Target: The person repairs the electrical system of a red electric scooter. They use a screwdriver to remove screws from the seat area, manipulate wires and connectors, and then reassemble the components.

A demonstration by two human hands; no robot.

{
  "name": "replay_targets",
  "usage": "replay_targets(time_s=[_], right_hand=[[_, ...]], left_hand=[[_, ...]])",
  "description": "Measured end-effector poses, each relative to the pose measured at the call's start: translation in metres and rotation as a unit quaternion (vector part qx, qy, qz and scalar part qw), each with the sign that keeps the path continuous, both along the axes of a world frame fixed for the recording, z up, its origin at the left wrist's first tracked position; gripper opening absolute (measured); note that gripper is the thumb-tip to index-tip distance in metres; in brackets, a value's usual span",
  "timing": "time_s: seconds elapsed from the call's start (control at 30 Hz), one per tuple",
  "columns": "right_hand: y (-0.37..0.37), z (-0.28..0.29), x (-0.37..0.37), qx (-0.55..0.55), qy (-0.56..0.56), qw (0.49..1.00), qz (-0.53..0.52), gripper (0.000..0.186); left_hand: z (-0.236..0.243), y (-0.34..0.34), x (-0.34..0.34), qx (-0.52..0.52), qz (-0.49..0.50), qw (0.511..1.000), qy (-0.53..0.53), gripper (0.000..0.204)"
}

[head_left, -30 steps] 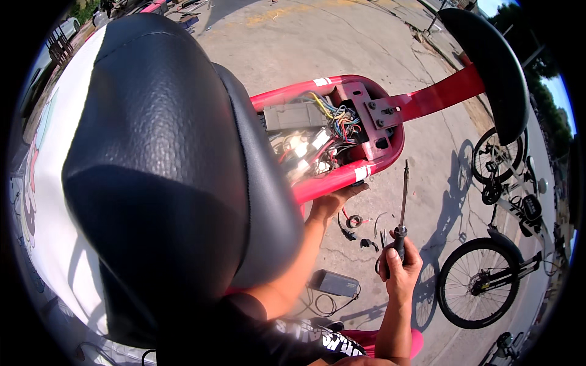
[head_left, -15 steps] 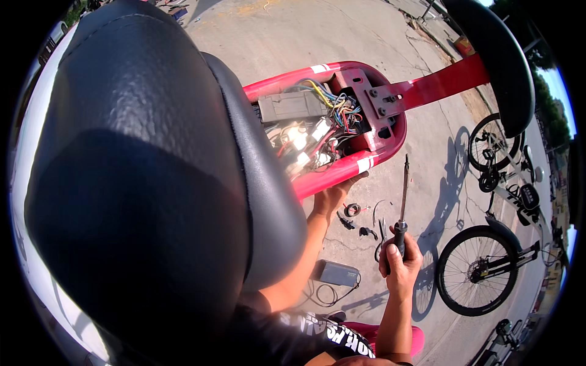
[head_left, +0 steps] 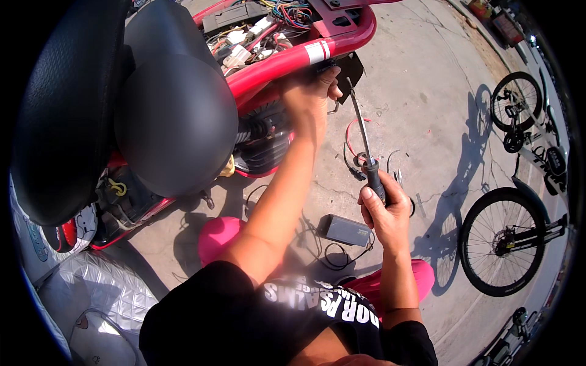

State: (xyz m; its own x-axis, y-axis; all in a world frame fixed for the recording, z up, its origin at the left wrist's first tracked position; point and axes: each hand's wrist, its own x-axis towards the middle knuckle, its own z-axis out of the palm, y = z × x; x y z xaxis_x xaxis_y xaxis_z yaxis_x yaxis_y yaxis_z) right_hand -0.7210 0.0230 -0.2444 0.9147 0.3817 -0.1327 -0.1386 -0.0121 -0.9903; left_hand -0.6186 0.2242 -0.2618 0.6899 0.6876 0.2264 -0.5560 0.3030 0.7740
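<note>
My right hand [head_left: 389, 210] is closed around the black handle of a screwdriver [head_left: 373, 174], its long metal shaft pointing up and away. At the far left side, my left hand [head_left: 312, 91] reaches under the red tube frame [head_left: 278, 68] of a scooter. Its fingers are curled near a dark part below the tube; what they hold is hidden. Inside the frame lie bundled coloured wires [head_left: 290, 13], white connectors [head_left: 237, 56] and a dark grey box [head_left: 235, 17]. A black padded seat [head_left: 177, 116] stands beside the frame.
On the concrete lie a grey charger-like box [head_left: 347, 230] with a cable, red wire [head_left: 350, 131], black bits and scissors partly behind my right hand. A white bicycle [head_left: 540, 155] stands at right. Silver quilted covering [head_left: 110, 283] is at lower left.
My view has shifted, so the seat and frame sit farther up and left. My left hand is now more visible beneath the tube. The screwdriver stays in my right hand.
</note>
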Motion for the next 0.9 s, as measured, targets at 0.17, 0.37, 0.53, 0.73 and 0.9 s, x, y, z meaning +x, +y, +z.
replay_targets(time_s=[0.17,0.37,0.53,0.73,0.9], right_hand=[[-0.004,0.0,0.002,-0.009,0.052,0.998,0.026,0.039],[-0.007,-0.008,0.01,-0.024,-0.014,0.996,0.081,0.04],[0.003,-0.005,0.012,-0.055,-0.01,0.996,0.066,0.04],[0.015,-0.005,0.017,-0.077,-0.032,0.995,0.057,0.04],[0.022,-0.012,0.02,-0.074,-0.044,0.996,0.039,0.04]], left_hand=[[0.002,-0.003,0.003,-0.039,0.002,0.999,-0.035,0.028],[-0.014,0.02,-0.002,0.044,-0.054,0.998,-0.005,0.018],[-0.004,0.005,-0.002,0.028,0.001,0.999,-0.038,0.014],[-0.002,0.01,-0.001,0.006,-0.03,1.0,-0.002,0.015],[-0.002,0.009,-0.002,-0.018,-0.035,0.999,0.001,0.015]])
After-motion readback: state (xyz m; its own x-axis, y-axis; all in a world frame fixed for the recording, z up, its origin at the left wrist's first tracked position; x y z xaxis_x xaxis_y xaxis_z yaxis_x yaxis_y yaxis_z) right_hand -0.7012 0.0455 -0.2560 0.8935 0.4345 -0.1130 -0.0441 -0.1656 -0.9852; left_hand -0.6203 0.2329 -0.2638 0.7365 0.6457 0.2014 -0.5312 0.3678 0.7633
